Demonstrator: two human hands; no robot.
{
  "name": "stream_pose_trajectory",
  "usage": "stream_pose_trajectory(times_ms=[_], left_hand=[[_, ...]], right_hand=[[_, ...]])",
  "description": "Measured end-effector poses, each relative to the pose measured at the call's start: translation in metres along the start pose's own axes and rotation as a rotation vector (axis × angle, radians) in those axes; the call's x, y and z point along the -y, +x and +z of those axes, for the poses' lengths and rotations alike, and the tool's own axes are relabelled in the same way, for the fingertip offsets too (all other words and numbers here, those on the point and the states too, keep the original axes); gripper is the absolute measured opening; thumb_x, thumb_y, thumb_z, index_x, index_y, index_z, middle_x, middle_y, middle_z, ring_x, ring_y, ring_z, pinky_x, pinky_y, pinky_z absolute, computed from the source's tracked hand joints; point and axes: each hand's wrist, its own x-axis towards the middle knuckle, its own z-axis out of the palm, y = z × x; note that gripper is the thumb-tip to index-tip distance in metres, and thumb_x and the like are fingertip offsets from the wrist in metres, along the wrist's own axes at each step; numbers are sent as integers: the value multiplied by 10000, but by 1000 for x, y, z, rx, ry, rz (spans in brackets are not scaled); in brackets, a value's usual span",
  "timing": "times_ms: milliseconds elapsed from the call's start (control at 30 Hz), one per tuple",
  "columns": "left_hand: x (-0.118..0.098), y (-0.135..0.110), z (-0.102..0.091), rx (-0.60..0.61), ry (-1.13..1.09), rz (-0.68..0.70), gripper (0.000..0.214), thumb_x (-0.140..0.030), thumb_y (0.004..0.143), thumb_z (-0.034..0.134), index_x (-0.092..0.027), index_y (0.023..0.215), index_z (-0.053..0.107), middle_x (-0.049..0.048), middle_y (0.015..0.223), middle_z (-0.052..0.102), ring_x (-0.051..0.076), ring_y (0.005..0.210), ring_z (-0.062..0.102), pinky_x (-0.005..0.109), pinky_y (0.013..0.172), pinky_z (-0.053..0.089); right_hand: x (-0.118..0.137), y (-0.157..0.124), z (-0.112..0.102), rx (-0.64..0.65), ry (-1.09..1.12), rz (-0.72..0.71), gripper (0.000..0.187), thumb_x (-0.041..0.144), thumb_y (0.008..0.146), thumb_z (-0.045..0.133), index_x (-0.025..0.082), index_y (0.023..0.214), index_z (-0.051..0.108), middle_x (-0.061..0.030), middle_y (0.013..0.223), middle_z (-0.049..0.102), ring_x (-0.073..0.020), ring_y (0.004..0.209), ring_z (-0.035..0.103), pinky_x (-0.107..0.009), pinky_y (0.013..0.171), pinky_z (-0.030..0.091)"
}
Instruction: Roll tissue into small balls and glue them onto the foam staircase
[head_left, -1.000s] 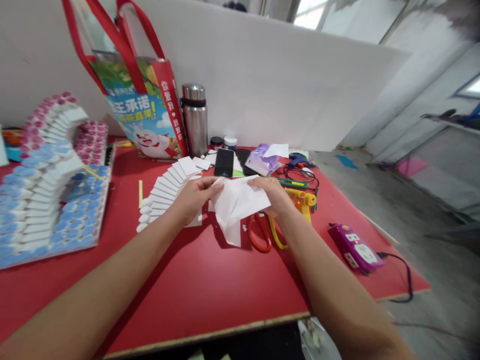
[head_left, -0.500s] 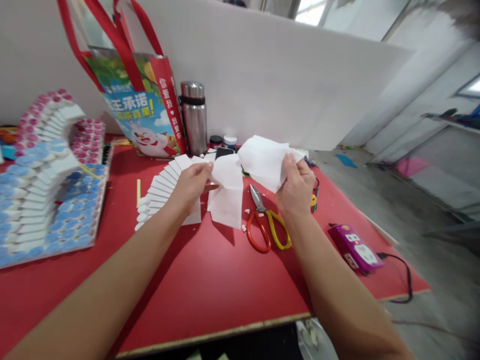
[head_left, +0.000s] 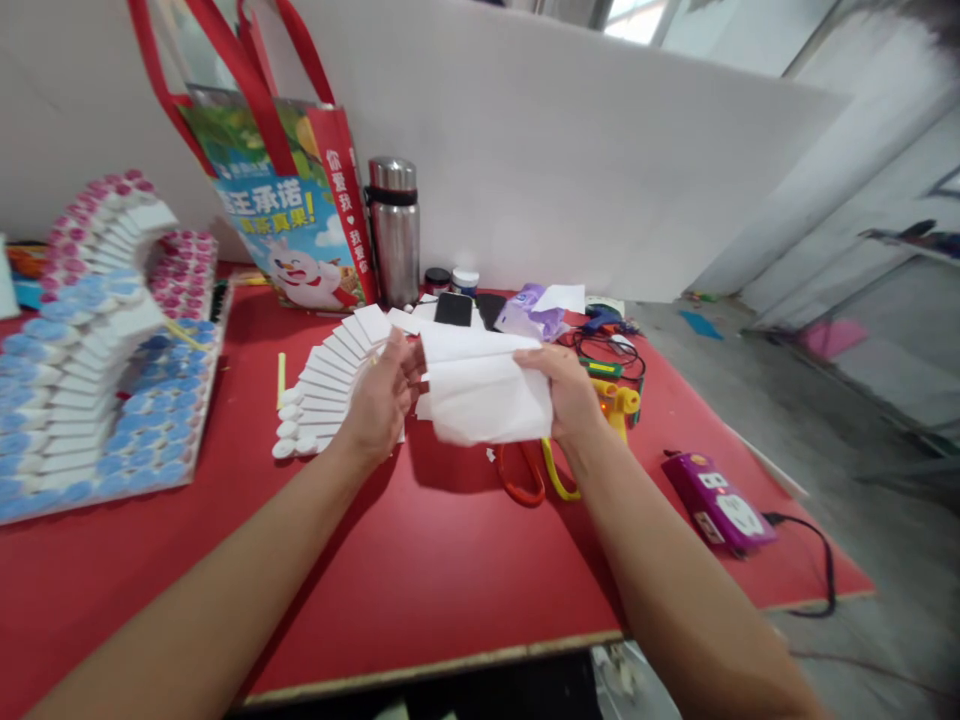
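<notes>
Both my hands hold a white tissue (head_left: 484,395) a little above the red table (head_left: 420,560). My left hand (head_left: 380,398) pinches its left edge with fingers closed. At the tissue's right edge my right hand (head_left: 571,390) grips it, fingers curled. The tissue hangs folded in a flat band between them. Under the tissue lie scissors (head_left: 534,470) with one red and one yellow handle, partly hidden. A fan of white foam strips (head_left: 330,380) lies just left of my left hand.
A model of blue, pink and white pieces (head_left: 97,340) stands at the left. A printed shopping bag (head_left: 289,210), steel flask (head_left: 395,232), phone (head_left: 454,308), tissue pack (head_left: 529,315), yellow glue gun (head_left: 619,400) and purple power strip (head_left: 716,500) surround the hands. The table's front edge (head_left: 450,665) is near.
My right hand came down from its raised position and moved back toward the left hand, bringing the tissue together into a folded band. The view shifted slightly.
</notes>
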Motion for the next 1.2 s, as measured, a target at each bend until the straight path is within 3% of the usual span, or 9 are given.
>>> stream_pose_trajectory(times_ms=[67,167,300,400,533,733,833,1067,1200], left_hand=[[-1,-6,-3,11,-65,-44,678,-753,852,593,-148,1112,751,148,1131,788,364,1208,684,455,971,577],[4,-7,-10,-36,-74,-28,431,-504,774,824,-144,1004,765,110,969,812,322,1043,751,410,903,602],[13,-3,-15,-104,-53,17,313,-320,727,878,-170,981,776,76,930,814,264,921,770,359,853,606],[14,-4,-14,-90,-45,-48,286,-320,731,863,-165,957,781,96,932,811,272,898,767,360,813,614],[13,-6,-12,-129,-42,-124,257,-351,726,852,-149,860,766,114,896,802,283,864,760,349,727,621],[15,-5,-15,-141,-28,-107,303,-373,697,882,-147,868,774,99,838,798,248,751,749,335,680,605],[19,-5,-17,-71,-13,-107,340,-355,676,912,-137,905,789,93,838,802,230,738,749,313,684,587],[25,-4,-17,-100,-43,-81,350,-344,677,906,-134,930,786,84,832,799,223,721,744,319,685,584],[20,-3,-15,-145,-33,-83,366,-253,612,889,-129,925,747,62,783,780,207,662,722,316,657,582]], right_hand=[[-7,0,0,85,-69,28,134,285,576,798,174,617,735,-16,608,706,-155,502,614,-272,494,484],[-12,1,-4,260,-199,82,143,300,617,807,170,657,764,-10,641,721,-153,542,635,-254,524,491],[-14,3,-4,371,-264,189,230,390,719,827,177,796,795,-27,748,768,-160,621,680,-249,573,523],[-21,3,3,326,-162,154,322,419,734,845,206,970,797,-30,866,799,-180,731,724,-278,678,566],[-30,3,8,214,-78,81,245,275,652,845,191,875,786,-17,805,796,-176,695,718,-287,707,560],[-21,0,5,311,-105,327,299,317,686,852,170,939,791,-61,834,804,-207,731,740,-319,716,584],[-23,-2,7,262,-108,286,319,306,668,863,178,949,785,-58,863,806,-212,773,743,-327,744,588],[-27,-2,9,224,-309,277,134,172,633,698,178,750,762,-25,692,754,-188,628,686,-268,575,531],[-24,-2,6,216,-297,284,169,197,651,777,180,818,766,-38,775,785,-198,664,711,-281,591,559]])
